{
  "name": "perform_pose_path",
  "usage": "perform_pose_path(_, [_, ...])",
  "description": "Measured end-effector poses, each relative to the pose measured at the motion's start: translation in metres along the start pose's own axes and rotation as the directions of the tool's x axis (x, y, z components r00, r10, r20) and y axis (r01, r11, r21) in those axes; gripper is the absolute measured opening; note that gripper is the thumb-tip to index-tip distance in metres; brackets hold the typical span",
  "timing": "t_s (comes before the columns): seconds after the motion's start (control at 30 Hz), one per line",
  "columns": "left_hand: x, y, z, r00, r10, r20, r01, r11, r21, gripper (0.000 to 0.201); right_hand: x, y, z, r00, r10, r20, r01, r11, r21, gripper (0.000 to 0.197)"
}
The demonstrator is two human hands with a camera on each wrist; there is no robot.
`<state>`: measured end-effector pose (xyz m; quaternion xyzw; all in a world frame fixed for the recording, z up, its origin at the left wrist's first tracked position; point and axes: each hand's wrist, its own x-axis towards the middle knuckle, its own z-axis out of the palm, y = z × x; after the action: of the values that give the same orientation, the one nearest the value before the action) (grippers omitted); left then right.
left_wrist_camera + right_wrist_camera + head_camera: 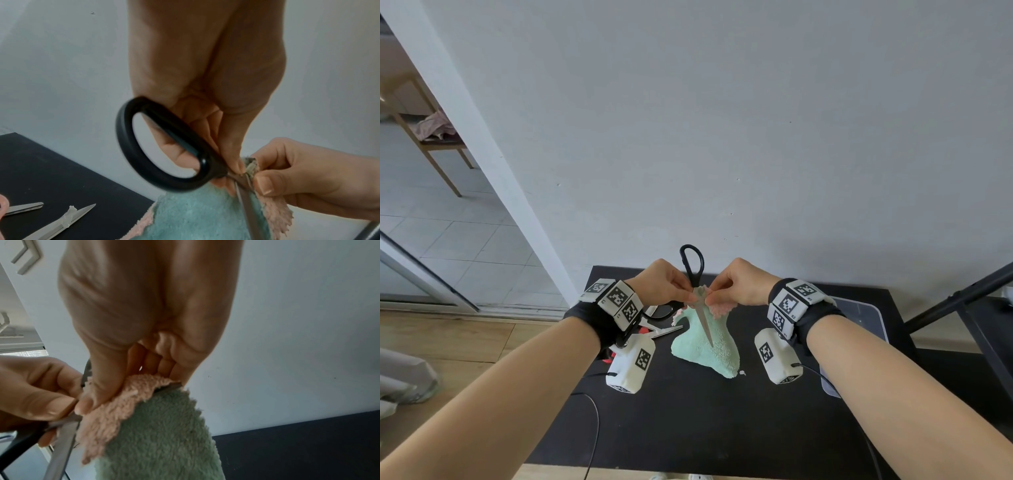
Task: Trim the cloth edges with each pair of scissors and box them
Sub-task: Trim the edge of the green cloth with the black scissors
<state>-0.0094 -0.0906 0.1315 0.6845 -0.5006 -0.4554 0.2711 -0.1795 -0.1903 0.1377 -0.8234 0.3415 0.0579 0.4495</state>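
So the cloth (707,346), a fluffy mint-green thing with a pink edge, is being held up off the black table (688,428) by its top, with the bottom end sagging onto the tabletop. The black-handled scissors (697,291) are sitting right against that top edge, blades pointing down along the green side and one handle loop sticking up between the two hands. The left hand (666,286) is pinching the scissors near the pivot, and the right hand (739,286) is pinching the pink edge just beside the blades, so both hands are clamped and nearly touching each other. Another pair of scissors (661,332) is lying on the table just left of the cloth, and a clear box (859,318) is sitting off to the right behind the right wrist
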Motion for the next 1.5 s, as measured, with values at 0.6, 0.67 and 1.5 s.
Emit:
perform_pose_path(0.6, [-0.003,-0.01,-0.002,0.999,-0.045,-0.03,0.045,0.999,-0.014,0.004,-0.016,0.023,-0.019,0.982,-0.011,-0.187,0.037,0.99,0.136,0.016])
perform_pose_path(0.67, [-0.003,-0.006,-0.002,0.999,-0.045,-0.028,0.045,0.999,-0.009,0.008,-0.014,0.013,-0.015,0.978,-0.036,-0.207,0.07,0.985,0.158,0.015])
perform_pose_path(1.5, [-0.009,-0.001,-0.006,0.999,-0.039,0.014,0.038,0.999,0.03,0.018,0.0,-0.01,0.004,1.0,-0.021,-0.019,0.021,1.0,-0.011,0.009])
